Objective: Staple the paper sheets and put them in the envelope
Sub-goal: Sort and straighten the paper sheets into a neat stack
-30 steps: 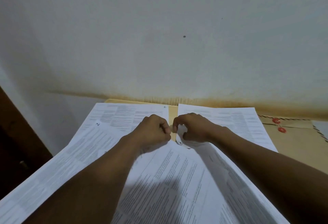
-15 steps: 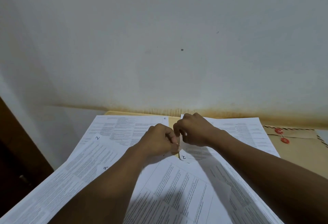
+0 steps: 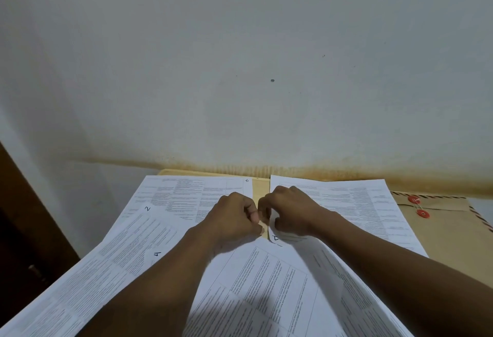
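While two hands (image 3: 234, 216) (image 3: 292, 214) pinch one sheet (image 3: 275, 238), one envelope (image 3: 448, 232) lies beside.

You work from a single view, the wide-angle camera on your head. It faces forward and down across the table (image 3: 260, 192), and the wall (image 3: 240, 69) fills the upper half of the frame. It sits close: your forearms enter from the bottom edge, and your left hand (image 3: 234, 216) and right hand (image 3: 290, 214) meet near the centre. The paper sheets (image 3: 266, 283) spread below, and the envelope (image 3: 448, 235) lies at the right edge.
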Tool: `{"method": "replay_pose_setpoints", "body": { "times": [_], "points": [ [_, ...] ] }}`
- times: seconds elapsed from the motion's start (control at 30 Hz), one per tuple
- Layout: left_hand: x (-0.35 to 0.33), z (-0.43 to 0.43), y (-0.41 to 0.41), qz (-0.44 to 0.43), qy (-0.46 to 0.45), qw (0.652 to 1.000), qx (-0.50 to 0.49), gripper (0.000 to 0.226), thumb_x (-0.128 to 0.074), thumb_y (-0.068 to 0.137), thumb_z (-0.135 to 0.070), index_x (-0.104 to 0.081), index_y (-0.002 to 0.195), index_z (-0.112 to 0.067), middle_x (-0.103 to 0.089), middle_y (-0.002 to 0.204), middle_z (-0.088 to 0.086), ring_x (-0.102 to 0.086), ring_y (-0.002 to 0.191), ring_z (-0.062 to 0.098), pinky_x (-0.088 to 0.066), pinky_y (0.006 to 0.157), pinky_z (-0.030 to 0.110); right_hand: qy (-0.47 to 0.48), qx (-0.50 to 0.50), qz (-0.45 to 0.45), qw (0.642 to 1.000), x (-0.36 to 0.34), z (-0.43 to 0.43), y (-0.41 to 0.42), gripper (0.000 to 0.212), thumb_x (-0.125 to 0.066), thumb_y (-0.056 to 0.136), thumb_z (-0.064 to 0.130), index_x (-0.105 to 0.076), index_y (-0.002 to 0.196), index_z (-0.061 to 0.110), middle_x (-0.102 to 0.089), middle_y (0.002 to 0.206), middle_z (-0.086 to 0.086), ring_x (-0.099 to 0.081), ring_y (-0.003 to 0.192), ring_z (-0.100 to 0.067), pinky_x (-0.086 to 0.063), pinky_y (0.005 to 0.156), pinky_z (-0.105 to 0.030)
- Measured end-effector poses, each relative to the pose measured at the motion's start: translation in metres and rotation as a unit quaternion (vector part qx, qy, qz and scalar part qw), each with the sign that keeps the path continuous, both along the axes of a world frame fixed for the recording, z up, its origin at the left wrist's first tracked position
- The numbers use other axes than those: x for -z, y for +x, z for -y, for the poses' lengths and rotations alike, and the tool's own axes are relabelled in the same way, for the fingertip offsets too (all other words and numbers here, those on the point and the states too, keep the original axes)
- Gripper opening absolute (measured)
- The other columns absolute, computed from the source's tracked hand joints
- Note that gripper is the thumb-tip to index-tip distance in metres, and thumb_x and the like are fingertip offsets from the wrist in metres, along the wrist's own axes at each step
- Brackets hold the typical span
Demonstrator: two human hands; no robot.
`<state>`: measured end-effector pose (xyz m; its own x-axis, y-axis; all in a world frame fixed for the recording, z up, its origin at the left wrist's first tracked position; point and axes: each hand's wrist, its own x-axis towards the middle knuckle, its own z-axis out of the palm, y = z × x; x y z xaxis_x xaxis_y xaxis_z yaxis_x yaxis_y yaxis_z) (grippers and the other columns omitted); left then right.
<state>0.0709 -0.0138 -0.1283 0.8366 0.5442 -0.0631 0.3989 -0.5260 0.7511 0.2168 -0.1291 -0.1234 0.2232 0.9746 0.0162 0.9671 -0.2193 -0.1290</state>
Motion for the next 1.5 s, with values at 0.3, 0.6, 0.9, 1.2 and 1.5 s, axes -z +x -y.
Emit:
{"method": "replay_pose_setpoints", "body": {
  "times": [0.3,0.6,0.9,1.2,1.5],
  "points": [
    [0.001,0.007,0.005,0.019,-0.014,1.0,0.015,0.023,-0.094,0.065,-0.024,-0.073,0.072,-0.018,-0.071,0.069,-0.006,-0.057,0.06,0.002,-0.044,0.056,0.014,0.053,-0.021,0.075,0.996,-0.01,-0.002,0.008,0.032,-0.058,0.077,0.007,-0.068,0.098,0.029,-0.071,0.092,0.011,-0.057,0.099,-0.018,-0.031,0.073,-0.031],
    [-0.055,0.03,0.015,0.144,-0.037,0.989,-0.016,0.034,-0.099,0.064,-0.034,-0.068,0.066,-0.02,-0.072,0.066,-0.009,-0.062,0.059,0.0,-0.049,0.057,0.02,0.121,0.011,0.085,0.989,-0.098,-0.006,0.01,0.027,-0.064,0.083,0.0,-0.066,0.099,0.022,-0.067,0.096,0.009,-0.053,0.079,-0.01,-0.032,0.056,-0.021],
    [-0.128,0.041,0.009,0.294,0.137,0.938,-0.123,0.03,-0.074,0.093,-0.019,-0.051,0.078,-0.031,-0.067,0.078,-0.01,-0.07,0.077,0.013,-0.057,0.065,0.03,0.28,0.057,0.097,0.953,-0.195,0.012,0.003,0.027,-0.061,0.078,0.002,-0.068,0.093,0.024,-0.065,0.092,0.006,-0.061,0.086,-0.02,-0.052,0.07,-0.038],
    [-0.215,0.032,-0.015,0.445,0.213,0.854,-0.168,0.019,-0.068,0.099,-0.014,-0.052,0.103,-0.024,-0.073,0.098,0.001,-0.072,0.078,0.015,-0.06,0.064,0.031,0.445,0.041,0.07,0.892,-0.268,0.031,-0.019,0.023,-0.063,0.081,0.002,-0.071,0.09,0.022,-0.063,0.088,0.003,-0.06,0.081,-0.013,-0.055,0.073,-0.038],
    [-0.256,0.013,-0.05,0.444,0.21,0.856,-0.159,0.008,-0.07,0.098,-0.022,-0.07,0.101,-0.03,-0.073,0.092,-0.012,-0.073,0.085,0.009,-0.063,0.078,0.036,0.486,0.032,-0.055,0.872,-0.285,0.025,-0.051,0.01,-0.069,0.087,0.015,-0.072,0.087,0.025,-0.073,0.084,0.008,-0.066,0.073,-0.002,-0.051,0.067,-0.016]
  ]
}}
